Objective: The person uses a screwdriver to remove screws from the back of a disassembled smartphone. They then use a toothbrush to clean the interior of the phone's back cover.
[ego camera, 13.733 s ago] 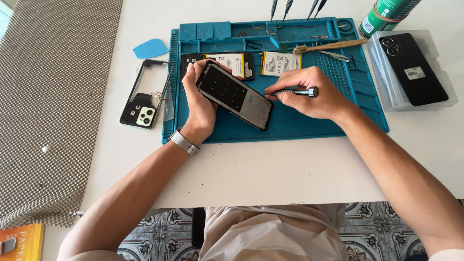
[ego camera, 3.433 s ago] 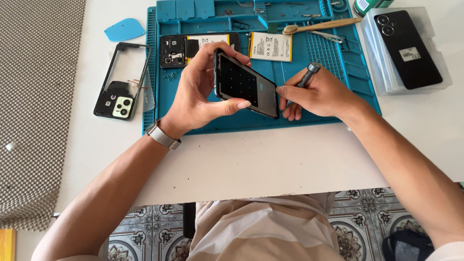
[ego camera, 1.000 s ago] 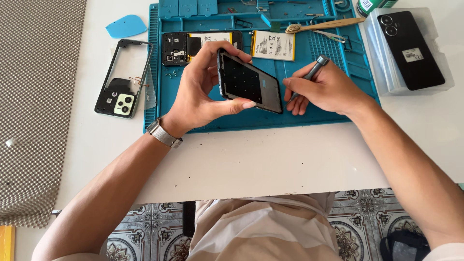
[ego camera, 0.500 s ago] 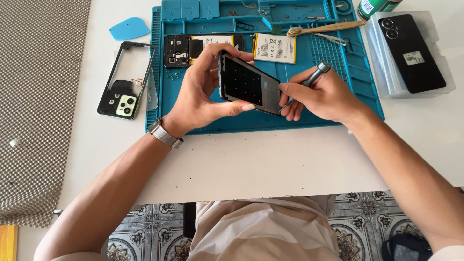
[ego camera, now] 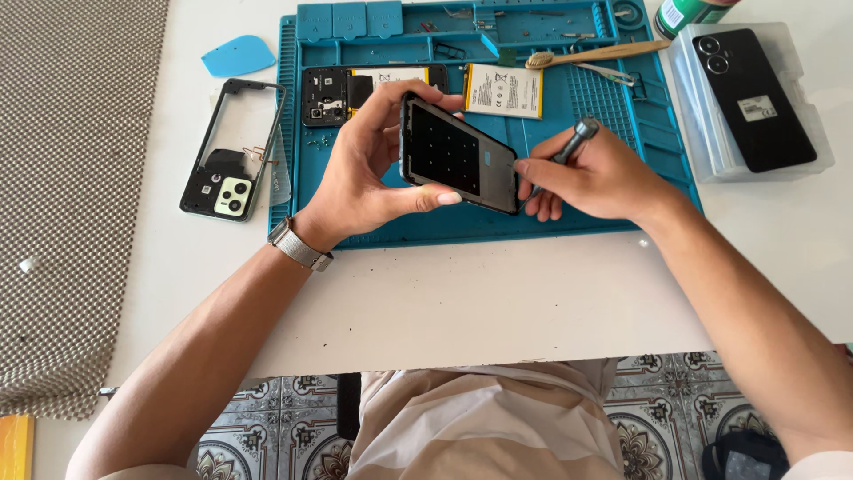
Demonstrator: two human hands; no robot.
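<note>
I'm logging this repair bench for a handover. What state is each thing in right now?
dark phone body: lifted off the mat, tilted, gripped by left hand
screwdriver: held in right hand, tip at the phone's edge
battery: out, flat on blue mat
camera frame: detached, on table
black phone: face down in clear tray

Top of the mat's packed, bottom's wide open

Battery (ego camera: 504,90), brush (ego camera: 593,55) and phone frame (ego camera: 233,147) crowd the upper frame; bare white table (ego camera: 462,302) below the blue mat (ego camera: 613,218).
</note>
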